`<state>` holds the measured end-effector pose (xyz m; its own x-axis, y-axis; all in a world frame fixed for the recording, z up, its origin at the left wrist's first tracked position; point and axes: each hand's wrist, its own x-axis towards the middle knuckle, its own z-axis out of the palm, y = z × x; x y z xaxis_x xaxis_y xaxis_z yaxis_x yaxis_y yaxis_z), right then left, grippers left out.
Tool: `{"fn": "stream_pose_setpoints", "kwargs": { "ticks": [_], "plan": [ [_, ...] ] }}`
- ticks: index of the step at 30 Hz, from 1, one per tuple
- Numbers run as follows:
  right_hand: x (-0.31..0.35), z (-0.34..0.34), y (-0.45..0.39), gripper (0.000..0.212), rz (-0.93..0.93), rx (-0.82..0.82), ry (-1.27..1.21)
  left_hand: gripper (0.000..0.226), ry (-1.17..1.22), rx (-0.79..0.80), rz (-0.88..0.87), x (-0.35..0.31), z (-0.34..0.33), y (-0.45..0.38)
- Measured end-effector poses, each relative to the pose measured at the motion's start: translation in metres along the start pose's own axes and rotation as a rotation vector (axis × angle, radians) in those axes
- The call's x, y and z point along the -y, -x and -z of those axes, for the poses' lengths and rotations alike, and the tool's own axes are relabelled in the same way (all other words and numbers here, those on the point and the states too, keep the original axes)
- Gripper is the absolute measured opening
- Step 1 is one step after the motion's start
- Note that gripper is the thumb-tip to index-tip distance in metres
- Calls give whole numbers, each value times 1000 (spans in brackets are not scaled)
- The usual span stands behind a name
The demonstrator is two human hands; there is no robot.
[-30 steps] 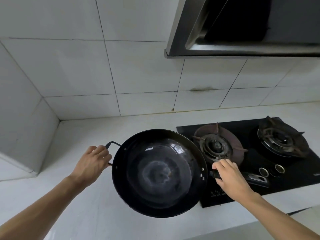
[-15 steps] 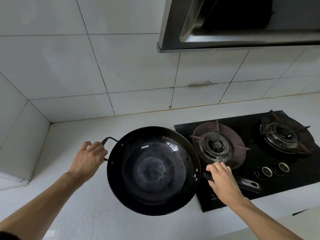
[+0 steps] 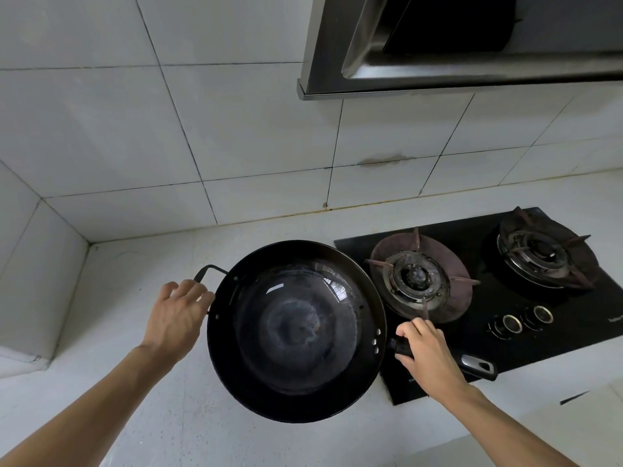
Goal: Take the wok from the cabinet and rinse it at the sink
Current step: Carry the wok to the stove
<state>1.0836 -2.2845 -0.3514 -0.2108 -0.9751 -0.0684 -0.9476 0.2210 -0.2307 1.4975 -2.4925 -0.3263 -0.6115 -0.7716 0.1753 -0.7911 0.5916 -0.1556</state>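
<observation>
Over the white counter, wok gripped in both hands.
The right hand [image 3: 433, 360] stayed clamped on the long handle [image 3: 477, 365], the left hand [image 3: 177, 320] curled on the loop handle [image 3: 209, 272]; the wok [image 3: 296, 332] had drifted nearer the left burner [image 3: 416, 276].

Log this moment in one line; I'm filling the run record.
black round metal wok held over counter | left hand on loop handle | right hand on long handle | beside gas hob

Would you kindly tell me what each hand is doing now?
Left hand: closed on the wok's loop handle.
Right hand: closed on its long handle.
</observation>
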Motion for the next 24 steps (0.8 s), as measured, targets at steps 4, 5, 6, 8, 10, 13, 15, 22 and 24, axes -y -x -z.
{"fn": "stream_pose_setpoints", "kwargs": {
  "ticks": [4, 5, 6, 8, 10, 13, 15, 22, 24],
  "plan": [
    [5, 5, 8, 37, -24, 29, -39, 26, 89, -35, 26, -32, 17, 3],
    [7, 6, 10, 35, -35, 38, -56, 23, 120, -41, 15, -42, 20, 5],
    [10, 7, 13, 34, -48, 42, -73, 20, 155, -47, -9, -52, 22, 6],
    [15, 6, 21, 33, -75, 45, -105, 13, 234, -53, -73, -72, 24, 11],
    [19, 3, 29, 33, -92, 48, -122, 23, 310, -24, -128, -93, 30, 17],
    [27, -2, 37, 34, -113, 49, -80, 29, 372, 20, -197, -121, 32, 27],
    [34, -4, 42, 35, -114, 46, -33, 30, 405, 59, -221, -136, 30, 34],
    [62, -14, 60, 33, -154, 8, -55, 23, 455, 147, -254, -156, 25, 56],
    [72, -18, 64, 37, -169, -10, -76, 16, 437, 171, -253, -156, 24, 58]
  ]
}}
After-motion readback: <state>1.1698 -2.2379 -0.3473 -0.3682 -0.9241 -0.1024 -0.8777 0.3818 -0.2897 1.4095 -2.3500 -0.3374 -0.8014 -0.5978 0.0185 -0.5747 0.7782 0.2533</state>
